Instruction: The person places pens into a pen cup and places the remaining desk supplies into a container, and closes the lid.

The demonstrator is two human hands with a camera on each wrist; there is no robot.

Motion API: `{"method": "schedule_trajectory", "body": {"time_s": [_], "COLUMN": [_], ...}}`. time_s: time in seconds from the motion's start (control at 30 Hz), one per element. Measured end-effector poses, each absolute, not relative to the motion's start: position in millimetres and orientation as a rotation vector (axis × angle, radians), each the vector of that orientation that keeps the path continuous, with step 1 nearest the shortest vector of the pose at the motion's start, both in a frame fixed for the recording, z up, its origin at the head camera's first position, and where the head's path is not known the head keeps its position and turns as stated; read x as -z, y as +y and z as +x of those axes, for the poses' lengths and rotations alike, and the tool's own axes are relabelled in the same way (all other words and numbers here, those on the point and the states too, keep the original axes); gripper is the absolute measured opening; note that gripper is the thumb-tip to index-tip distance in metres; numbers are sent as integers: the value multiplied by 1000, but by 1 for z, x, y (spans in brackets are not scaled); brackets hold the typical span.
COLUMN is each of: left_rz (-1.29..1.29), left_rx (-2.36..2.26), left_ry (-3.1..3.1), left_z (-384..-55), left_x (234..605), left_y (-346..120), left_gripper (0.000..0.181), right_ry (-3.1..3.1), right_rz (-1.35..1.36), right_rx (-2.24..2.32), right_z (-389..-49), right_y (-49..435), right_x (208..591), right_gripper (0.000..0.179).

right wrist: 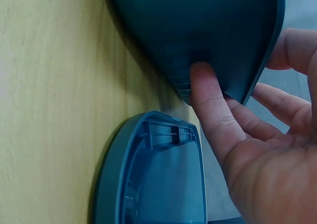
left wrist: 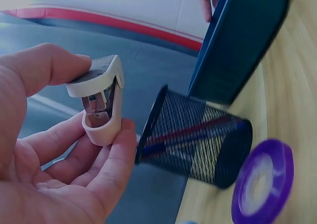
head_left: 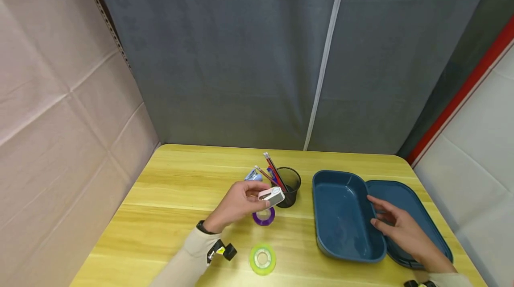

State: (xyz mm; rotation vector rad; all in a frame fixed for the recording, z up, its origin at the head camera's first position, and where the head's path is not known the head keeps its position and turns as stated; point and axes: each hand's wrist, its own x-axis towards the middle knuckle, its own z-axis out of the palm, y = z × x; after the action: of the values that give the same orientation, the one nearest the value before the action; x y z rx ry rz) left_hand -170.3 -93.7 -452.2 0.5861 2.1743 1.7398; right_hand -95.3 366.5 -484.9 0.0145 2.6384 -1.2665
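My left hand [head_left: 241, 202] pinches a small white and grey stapler [head_left: 273, 196] in the air, thumb on its grey top and fingers beneath. In the left wrist view the stapler [left wrist: 101, 102] shows its jaws apart. Behind it stands a black mesh pen cup [head_left: 290, 191] with pencils [head_left: 275, 173] leaning in it. My right hand [head_left: 397, 229] holds the right wall of a dark blue box [head_left: 345, 220]. In the right wrist view, fingers of the right hand [right wrist: 272, 144] lie against the box's outer wall [right wrist: 208, 26], while others reach over the rim.
A purple tape roll [head_left: 263, 218] lies below the left hand, and a green tape roll [head_left: 263, 259] sits nearer the front. A light blue item [head_left: 253, 175] is partly hidden beside the cup. Right of the box lies its blue lid [head_left: 417, 206]. A grey curtain [head_left: 233, 68] hangs behind the table.
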Motion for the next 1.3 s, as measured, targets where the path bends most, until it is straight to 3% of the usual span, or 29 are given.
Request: {"method": "schedule_trajectory", "body": {"time_s": [0.73,1.3], "left_rz": [833,1197], "left_rx": [-1618,-1152], "left_ry": [2156,2497], "left_z": [-168,-149], "left_x": [453,468], "left_y": [9,82], "left_gripper": [41,41], "right_ry": [2658,2683], "right_rz": [33,61], "right_rx": [1257,1240], "right_z": [-96,-97], "right_y": [366,365], "right_x": [487,488], "right_gripper": [72,70]}}
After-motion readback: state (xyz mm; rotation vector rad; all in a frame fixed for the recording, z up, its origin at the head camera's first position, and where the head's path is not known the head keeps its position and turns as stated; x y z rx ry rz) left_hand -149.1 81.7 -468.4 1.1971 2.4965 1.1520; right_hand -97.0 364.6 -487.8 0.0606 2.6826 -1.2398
